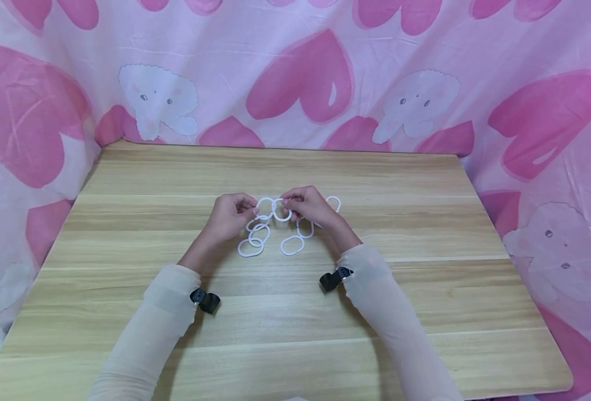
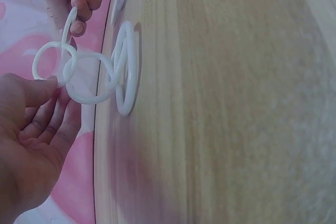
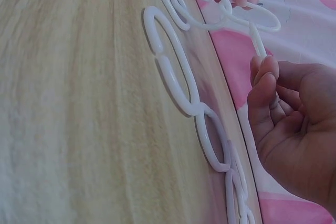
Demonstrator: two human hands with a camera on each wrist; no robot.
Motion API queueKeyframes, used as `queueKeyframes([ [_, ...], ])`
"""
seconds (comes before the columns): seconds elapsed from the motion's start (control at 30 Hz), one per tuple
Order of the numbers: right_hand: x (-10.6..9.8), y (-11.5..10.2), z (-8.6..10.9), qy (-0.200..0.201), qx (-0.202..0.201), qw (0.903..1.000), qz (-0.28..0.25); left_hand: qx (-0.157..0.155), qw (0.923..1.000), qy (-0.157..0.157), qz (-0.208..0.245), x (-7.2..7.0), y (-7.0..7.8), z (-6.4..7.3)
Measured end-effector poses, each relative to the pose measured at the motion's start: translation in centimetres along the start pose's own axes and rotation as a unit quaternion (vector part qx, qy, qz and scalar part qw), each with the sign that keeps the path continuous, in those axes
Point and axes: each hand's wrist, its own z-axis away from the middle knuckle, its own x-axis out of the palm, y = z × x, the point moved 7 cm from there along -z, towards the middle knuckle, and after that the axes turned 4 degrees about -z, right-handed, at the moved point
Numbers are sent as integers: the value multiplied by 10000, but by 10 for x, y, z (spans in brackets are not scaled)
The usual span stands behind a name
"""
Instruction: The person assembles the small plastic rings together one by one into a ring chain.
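Note:
My left hand [image 1: 230,216] pinches a white oval plastic link [image 2: 34,64] between thumb and fingers. More links hang from it in a chain down to the table, its lowest link [image 1: 250,255] lying flat. My right hand [image 1: 311,206] pinches another white link [image 3: 256,40] with thumb and fingertips. These two held links cross between the hands above the table; whether they are hooked together I cannot tell. Below and beside the right hand lie further joined links [image 3: 167,78], one with a small gap in its loop. The right hand and wrist partly cover that group.
The wood-grain table [image 1: 275,345] spreads out around both hands. Behind it and at its sides hangs a pink curtain [image 1: 225,67] with hearts and white animal figures. Each wrist carries a small black camera, the left one [image 1: 206,301] and the right one [image 1: 334,279].

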Motion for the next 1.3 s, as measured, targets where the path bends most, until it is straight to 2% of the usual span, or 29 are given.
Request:
queueKeyframes([
  [0.33, 0, 6, -1, -59, 141, 9998, -155, -154, 9998, 32, -82, 2, -4, 0],
  [0.57, 2, 6, -2, -66, 56, 9995, -293, -68, 9999, -55, -132, 7, 0, -1],
  [0.73, -1, 4, -2, 187, -21, 9992, -344, -33, 9996, -229, -168, 10, 1, -1],
  [1.03, -11, 4, -3, 673, -40, 9948, -764, 48, 9987, -442, -238, 13, 1, -3],
  [1.3, -15, -2, 0, 822, -244, 9927, -848, 43, 9982, -523, -282, 14, 0, -6],
])
